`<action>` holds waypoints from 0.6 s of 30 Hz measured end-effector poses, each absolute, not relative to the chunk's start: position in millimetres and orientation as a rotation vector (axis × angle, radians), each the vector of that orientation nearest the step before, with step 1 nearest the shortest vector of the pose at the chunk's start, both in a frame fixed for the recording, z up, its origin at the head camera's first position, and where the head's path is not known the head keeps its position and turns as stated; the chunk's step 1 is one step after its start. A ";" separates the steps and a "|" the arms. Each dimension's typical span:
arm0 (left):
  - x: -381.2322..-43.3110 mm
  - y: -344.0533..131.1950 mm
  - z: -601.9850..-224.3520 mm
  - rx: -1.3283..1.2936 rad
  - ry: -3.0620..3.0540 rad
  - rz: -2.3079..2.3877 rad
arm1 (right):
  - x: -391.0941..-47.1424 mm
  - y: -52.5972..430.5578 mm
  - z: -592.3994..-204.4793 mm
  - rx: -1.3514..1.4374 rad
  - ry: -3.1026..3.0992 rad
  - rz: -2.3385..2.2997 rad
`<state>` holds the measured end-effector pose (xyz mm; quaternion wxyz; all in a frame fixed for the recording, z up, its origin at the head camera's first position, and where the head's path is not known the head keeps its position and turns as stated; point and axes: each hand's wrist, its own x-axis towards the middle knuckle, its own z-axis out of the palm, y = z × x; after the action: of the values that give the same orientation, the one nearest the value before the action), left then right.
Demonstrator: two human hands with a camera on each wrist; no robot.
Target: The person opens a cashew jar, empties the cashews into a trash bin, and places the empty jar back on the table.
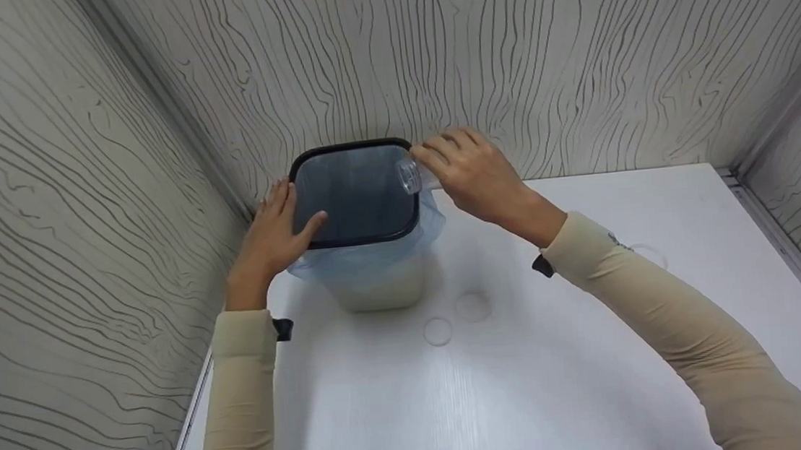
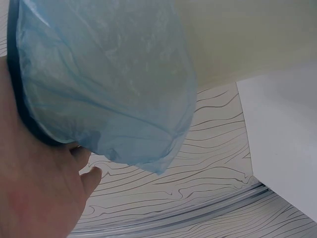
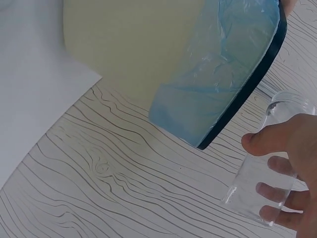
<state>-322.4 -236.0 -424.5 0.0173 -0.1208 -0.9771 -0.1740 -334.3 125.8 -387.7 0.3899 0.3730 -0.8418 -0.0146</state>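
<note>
A pale bin (image 1: 381,288) stands near the back wall, with a translucent blue bag (image 2: 124,104) folded down over its outside and a dark rim (image 1: 366,241) around the top. My left hand (image 1: 274,229) rests at the left side of the rim, its thumb over the opening and its fingers extended along the outer edge. My right hand (image 1: 476,175) grips a clear jar (image 3: 260,173) with a threaded neck. The jar is tilted, its uncapped mouth overlapping the right edge of the bin's opening in the head view.
Two faint rings, one ring (image 1: 438,331) and another ring (image 1: 473,306), show on the white tabletop (image 1: 388,414) in front of the bin. A third ring (image 1: 648,255) lies beside the right sleeve. Wood-grain patterned panels (image 1: 501,49) enclose the table at back and sides.
</note>
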 end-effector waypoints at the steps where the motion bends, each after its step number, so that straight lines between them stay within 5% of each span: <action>1: -322.4 -236.1 -424.6 -0.375 -3.036 -0.542 | -334.3 126.4 -388.0 0.945 -2.137 -0.034; 18: -321.6 -237.0 -423.2 -0.380 -3.039 -0.557 | -331.8 134.8 -392.1 0.907 -2.156 -0.044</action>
<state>-321.6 -237.0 -423.2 0.0143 -0.1220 -0.9762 -0.1788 -331.8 134.8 -392.1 0.3905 0.3570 -0.8484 -0.0174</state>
